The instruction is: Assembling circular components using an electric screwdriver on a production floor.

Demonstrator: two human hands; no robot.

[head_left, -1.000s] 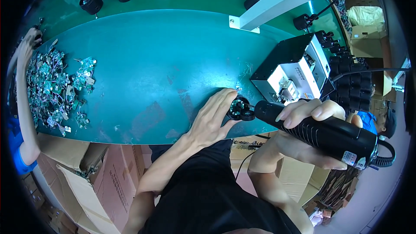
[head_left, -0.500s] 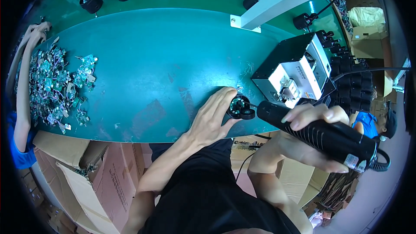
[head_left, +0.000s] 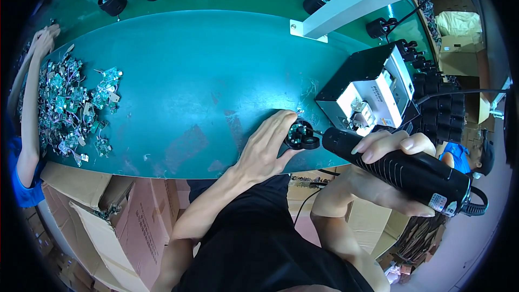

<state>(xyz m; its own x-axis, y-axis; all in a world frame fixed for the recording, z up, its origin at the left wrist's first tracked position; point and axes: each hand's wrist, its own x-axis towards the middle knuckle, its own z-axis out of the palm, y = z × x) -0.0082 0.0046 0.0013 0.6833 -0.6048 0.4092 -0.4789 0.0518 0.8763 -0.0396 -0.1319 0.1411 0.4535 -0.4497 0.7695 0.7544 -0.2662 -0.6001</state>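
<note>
Near the front edge of the bench, my left hand (head_left: 266,143) is closed around a small black round housing (head_left: 301,134) with a green circuit board inside. A black electric screwdriver (head_left: 403,172) lies in my right hand (head_left: 390,184), its fingers wrapped about the ribbed grip. The tool is held tilted over the bench's edge, and its thin bit points left into the housing. Whether the bit sits on a screw is too small to tell.
A heap of circuit boards with wires (head_left: 65,103) covers the bench's left end, beside a co-worker's arms (head_left: 33,97). To the right stand a black-and-white box-shaped machine (head_left: 373,89) and stacked black housings (head_left: 440,105). A white metal post (head_left: 373,0) rises behind; cardboard boxes (head_left: 127,227) stand below.
</note>
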